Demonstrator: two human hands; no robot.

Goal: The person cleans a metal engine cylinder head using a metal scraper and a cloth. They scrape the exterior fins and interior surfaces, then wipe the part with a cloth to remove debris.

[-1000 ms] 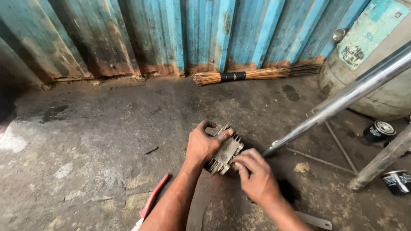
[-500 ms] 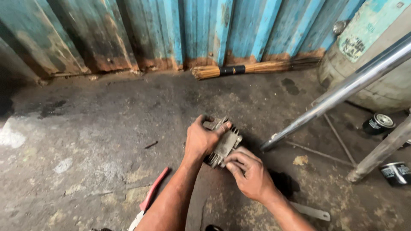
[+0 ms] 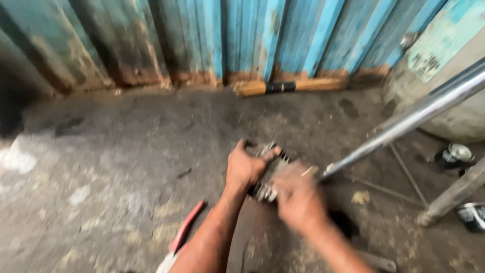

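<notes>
A grey finned metal engine part (image 3: 269, 172) lies on the dirty concrete floor (image 3: 126, 167) in the middle of the view. My left hand (image 3: 245, 167) grips its left side, thumb over the top. My right hand (image 3: 298, 194), blurred by motion, is on its right side, fingers curled over it. Both forearms reach in from the bottom edge. Most of the part is hidden under my hands.
A shiny metal pipe (image 3: 404, 124) slants down from the upper right to just right of the part. A bundle broom (image 3: 293, 87) lies along the blue corrugated wall (image 3: 242, 35). A red-handled tool (image 3: 186, 233) lies by my left arm. Small tins (image 3: 454, 154) stand at right.
My right hand has slid up over the metal part and is now blurred. The left hand keeps its grip. The view has shifted slightly.
</notes>
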